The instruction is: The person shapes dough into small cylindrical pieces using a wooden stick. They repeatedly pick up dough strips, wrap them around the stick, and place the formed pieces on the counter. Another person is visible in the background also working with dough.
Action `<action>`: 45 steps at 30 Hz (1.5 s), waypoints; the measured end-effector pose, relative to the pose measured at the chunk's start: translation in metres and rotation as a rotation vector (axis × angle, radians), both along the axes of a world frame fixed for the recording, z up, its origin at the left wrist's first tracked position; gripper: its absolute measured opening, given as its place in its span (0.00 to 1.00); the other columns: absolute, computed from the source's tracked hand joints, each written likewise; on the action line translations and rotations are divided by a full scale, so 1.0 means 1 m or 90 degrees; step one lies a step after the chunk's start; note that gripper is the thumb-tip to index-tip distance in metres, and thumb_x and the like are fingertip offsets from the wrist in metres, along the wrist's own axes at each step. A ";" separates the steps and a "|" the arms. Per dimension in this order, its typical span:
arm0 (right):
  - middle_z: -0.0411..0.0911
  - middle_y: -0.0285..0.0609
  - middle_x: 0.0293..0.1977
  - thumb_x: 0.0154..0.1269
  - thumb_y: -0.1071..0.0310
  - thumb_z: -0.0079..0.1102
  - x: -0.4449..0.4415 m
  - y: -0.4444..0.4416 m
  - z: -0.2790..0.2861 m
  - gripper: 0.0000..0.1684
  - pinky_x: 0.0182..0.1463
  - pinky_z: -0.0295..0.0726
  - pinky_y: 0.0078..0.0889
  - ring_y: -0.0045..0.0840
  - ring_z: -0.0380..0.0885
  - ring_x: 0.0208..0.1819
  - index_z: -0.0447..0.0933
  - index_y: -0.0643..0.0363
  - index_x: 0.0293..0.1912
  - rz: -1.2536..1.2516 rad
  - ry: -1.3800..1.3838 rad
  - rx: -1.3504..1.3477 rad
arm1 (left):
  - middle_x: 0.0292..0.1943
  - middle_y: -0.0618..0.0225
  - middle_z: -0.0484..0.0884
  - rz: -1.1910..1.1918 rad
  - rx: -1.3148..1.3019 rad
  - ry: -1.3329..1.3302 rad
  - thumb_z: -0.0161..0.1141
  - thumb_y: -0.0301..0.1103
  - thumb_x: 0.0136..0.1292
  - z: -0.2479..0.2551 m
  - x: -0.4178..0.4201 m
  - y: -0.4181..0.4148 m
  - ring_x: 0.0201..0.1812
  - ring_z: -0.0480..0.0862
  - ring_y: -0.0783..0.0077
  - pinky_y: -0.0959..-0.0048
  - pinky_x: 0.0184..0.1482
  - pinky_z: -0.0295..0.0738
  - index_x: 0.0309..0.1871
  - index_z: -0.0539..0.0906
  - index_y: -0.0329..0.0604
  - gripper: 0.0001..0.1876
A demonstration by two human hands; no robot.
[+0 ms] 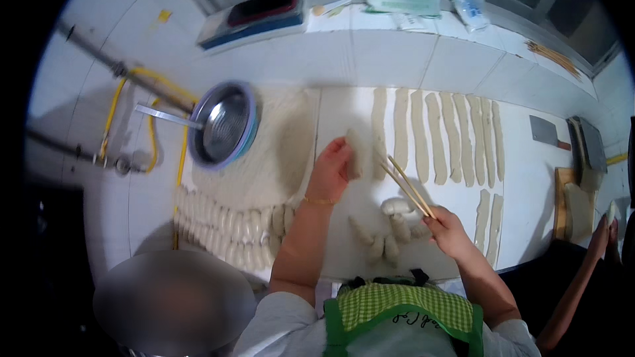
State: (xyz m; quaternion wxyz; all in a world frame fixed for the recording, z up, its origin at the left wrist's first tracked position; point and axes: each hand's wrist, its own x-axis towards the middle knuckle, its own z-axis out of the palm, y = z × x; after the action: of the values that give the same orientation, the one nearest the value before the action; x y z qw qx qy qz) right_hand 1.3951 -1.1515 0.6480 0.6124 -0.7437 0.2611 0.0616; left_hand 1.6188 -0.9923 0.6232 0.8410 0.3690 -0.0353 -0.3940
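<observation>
My left hand [331, 168] grips a flat piece of dough [356, 153], held up over the white work surface. A pair of wooden chopsticks [408, 186] is in my right hand [444, 230], their tips pointing up and left towards that dough. Below the tips lie several short dough rolls [391, 249] in a loose cluster. Long flat dough strips [420, 136] lie side by side to the right, with two shorter strips [481, 220] nearer to me. At lower left, rows of small plump dough rolls [243, 225] sit close together, partly behind my left forearm.
A purple-rimmed basin [192, 146] with a metal strainer [223, 119] stands on the left beside a floury area [283, 158]. At the right are a cleaver [543, 130] and a wooden board [560, 203]. Another person's hands [605, 230] hold something pale at far right.
</observation>
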 end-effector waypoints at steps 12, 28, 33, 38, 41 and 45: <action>0.71 0.46 0.27 0.62 0.63 0.47 -0.063 0.084 0.036 0.14 0.32 0.71 0.31 0.36 0.70 0.27 0.74 0.61 0.41 0.524 -0.203 -0.083 | 0.38 0.69 0.77 0.522 0.178 0.018 0.52 0.21 0.57 0.041 -0.310 0.126 0.38 0.76 0.81 0.84 0.37 0.70 0.43 0.72 0.39 0.10; 0.68 0.40 0.21 0.53 0.60 0.60 -0.226 0.218 0.019 0.12 0.26 0.70 0.32 0.34 0.72 0.25 0.71 0.58 0.26 0.982 -0.164 -0.120 | 0.38 0.68 0.77 0.585 0.457 0.119 0.44 0.24 0.62 0.030 -0.619 0.236 0.39 0.76 0.79 0.81 0.41 0.70 0.45 0.73 0.32 0.11; 0.70 0.42 0.21 0.55 0.59 0.57 -0.311 0.280 -0.006 0.12 0.30 0.70 0.35 0.35 0.73 0.27 0.73 0.59 0.31 1.019 0.219 0.049 | 0.28 0.73 0.75 0.610 0.566 0.084 0.42 0.30 0.65 0.010 -0.721 0.292 0.30 0.73 0.82 0.82 0.32 0.68 0.34 0.74 0.33 0.11; 0.73 0.38 0.23 0.57 0.59 0.56 -0.387 0.333 -0.024 0.13 0.27 0.69 0.25 0.20 0.71 0.26 0.74 0.60 0.33 0.992 -0.343 -0.007 | 0.22 0.71 0.72 0.732 0.534 0.165 0.39 0.40 0.66 0.032 -0.779 0.333 0.23 0.70 0.82 0.82 0.25 0.64 0.36 0.75 0.33 0.18; 0.73 0.40 0.21 0.56 0.61 0.56 -0.414 0.370 -0.021 0.11 0.28 0.71 0.30 0.28 0.73 0.24 0.74 0.60 0.32 1.137 -0.040 0.212 | 0.21 0.71 0.71 0.868 0.599 0.066 0.38 0.47 0.65 0.018 -0.824 0.354 0.22 0.69 0.80 0.81 0.25 0.64 0.40 0.75 0.32 0.24; 0.75 0.43 0.21 0.54 0.62 0.55 -0.444 0.444 -0.053 0.11 0.29 0.72 0.38 0.40 0.73 0.23 0.75 0.60 0.32 1.248 0.283 0.275 | 0.23 0.68 0.70 0.959 0.791 0.190 0.37 0.51 0.64 0.004 -0.874 0.375 0.25 0.69 0.77 0.80 0.29 0.64 0.41 0.75 0.31 0.27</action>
State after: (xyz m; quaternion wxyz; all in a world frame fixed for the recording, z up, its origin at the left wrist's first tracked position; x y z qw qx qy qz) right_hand 0.9507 -0.7077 0.5952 0.3517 -0.4756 -0.3697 0.7165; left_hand 0.7446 -0.6171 0.6268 0.5245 0.6178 0.5282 0.2535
